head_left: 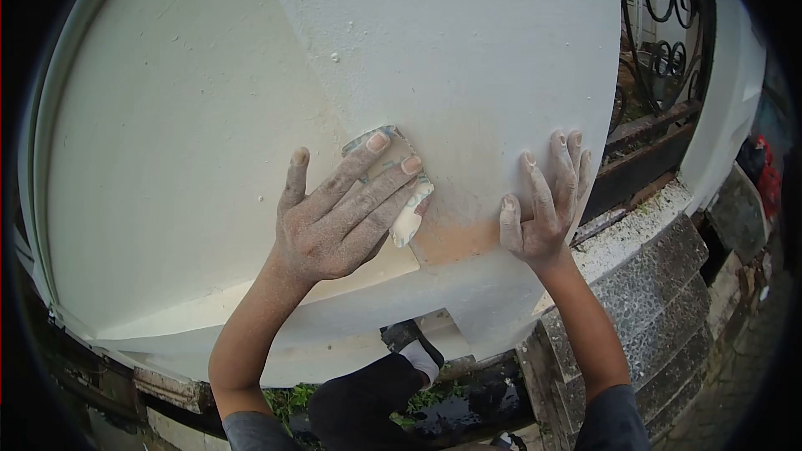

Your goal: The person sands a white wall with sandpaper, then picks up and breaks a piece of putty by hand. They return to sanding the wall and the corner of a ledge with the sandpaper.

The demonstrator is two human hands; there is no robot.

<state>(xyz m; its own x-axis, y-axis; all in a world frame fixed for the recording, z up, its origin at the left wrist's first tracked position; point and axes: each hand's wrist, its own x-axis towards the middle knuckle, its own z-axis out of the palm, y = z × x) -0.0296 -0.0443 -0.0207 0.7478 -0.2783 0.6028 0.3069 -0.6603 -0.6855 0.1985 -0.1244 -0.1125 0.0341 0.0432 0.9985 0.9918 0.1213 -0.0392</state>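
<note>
Flatly spread, the fingers of the left hand pin the sandpaper against the pillar. The sheet's long axis runs up and down under the fingertips, just left of the pillar's bare orange patch. The right hand lies flat at the pillar's right edge, fingers together, farther from the sheet. Both forearms reach up from below.

We saw a cream wall panel curving off to the left beside a white pillar, which showed a bare orange patch low down. On the right a black iron grille with scrollwork met a second white post. Below sat a dark speckled stone plinth, grey paving and a little greenery, all in soft daylight
</note>
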